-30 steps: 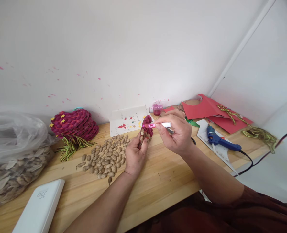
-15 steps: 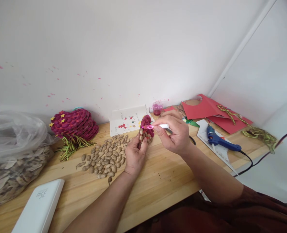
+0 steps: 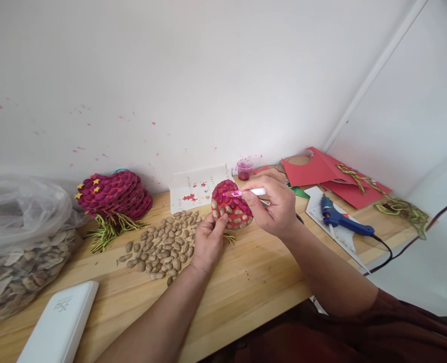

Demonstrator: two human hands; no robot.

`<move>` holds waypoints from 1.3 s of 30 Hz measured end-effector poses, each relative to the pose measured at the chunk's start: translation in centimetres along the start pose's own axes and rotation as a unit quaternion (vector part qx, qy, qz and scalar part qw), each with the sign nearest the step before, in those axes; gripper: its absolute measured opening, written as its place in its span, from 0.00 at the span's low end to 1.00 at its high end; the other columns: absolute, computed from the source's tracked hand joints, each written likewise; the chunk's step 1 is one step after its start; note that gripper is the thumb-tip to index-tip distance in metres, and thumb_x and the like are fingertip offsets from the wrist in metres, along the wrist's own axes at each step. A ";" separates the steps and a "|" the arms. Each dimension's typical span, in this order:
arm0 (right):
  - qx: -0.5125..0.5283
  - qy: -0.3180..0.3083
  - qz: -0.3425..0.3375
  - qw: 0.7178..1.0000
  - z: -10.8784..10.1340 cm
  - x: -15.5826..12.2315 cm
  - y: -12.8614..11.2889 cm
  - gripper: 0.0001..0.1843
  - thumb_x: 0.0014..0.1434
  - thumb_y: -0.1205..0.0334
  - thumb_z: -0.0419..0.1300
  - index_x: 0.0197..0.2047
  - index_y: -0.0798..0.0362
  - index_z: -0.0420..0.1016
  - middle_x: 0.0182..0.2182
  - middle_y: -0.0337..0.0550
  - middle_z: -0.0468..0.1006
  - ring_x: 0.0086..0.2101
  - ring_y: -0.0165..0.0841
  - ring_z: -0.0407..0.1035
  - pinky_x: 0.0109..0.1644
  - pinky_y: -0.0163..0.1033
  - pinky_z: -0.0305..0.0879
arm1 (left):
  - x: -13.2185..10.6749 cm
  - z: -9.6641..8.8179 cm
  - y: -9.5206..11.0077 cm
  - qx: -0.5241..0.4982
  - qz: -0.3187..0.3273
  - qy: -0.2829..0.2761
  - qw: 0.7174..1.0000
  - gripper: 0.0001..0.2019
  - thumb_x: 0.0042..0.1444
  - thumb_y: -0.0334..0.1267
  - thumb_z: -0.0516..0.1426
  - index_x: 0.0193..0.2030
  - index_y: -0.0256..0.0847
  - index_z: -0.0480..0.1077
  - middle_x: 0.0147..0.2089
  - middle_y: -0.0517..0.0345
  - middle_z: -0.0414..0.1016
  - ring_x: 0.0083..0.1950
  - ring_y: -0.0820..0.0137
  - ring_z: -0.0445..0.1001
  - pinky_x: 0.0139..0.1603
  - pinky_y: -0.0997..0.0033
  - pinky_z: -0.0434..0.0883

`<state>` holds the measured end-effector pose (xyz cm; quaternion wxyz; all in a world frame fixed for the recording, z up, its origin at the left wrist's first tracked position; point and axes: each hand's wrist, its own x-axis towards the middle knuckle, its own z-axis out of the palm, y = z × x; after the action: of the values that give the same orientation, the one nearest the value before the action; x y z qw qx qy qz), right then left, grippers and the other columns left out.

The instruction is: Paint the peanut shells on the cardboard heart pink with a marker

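Observation:
My left hand [image 3: 210, 242] grips the lower left edge of a round red disc covered in peanut shells [image 3: 238, 218]. Its upper part is painted magenta, while the lower peanuts are still plain tan. Yellow-green yarn shows at its bottom edge. My right hand [image 3: 274, 204] is closed round a white-handled paintbrush [image 3: 259, 191], whose pink-stained end lies over the disc's upper half; whether it touches is hard to see. Loose peanuts [image 3: 166, 247] lie spread just left of my left hand. Behind the disc stands a cup of magenta paint [image 3: 245, 169].
At left are a bag of peanuts [image 3: 22, 262], a white power bank [image 3: 60, 322] and stacked magenta peanut discs with yarn tassels [image 3: 113, 194]. A star sticker sheet [image 3: 185, 189] lies behind. Right: red paper [image 3: 310, 169], a blue glue gun [image 3: 344, 220] with cord, and yarn [image 3: 402, 214].
The disc has turned from nearly edge-on to face me, showing its painted top and plain lower peanuts. The brush has shifted slightly right and up, still in my right hand.

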<state>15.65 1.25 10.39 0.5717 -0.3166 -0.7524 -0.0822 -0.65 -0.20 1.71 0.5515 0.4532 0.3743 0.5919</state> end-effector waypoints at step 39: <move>0.022 -0.046 0.048 0.998 0.4 -0.1 0.8 0.05 0.67 0.62 0.62 0.39 0.48 0.79 0.33 0.40 0.83 0.39 0.37 0.73 0.47 0.47 0.67 | -0.1 -0.1 -0.1 -0.079 -0.065 -0.028 0.994 0.15 0.52 0.50 0.71 0.34 0.39 0.80 0.27 0.61 0.78 0.26 0.73 0.67 0.34 0.72 0.68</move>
<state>15.76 1.99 9.95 0.5464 -0.3433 -0.7635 -0.0231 -0.75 -0.31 1.53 0.6333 0.3987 0.3396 0.5698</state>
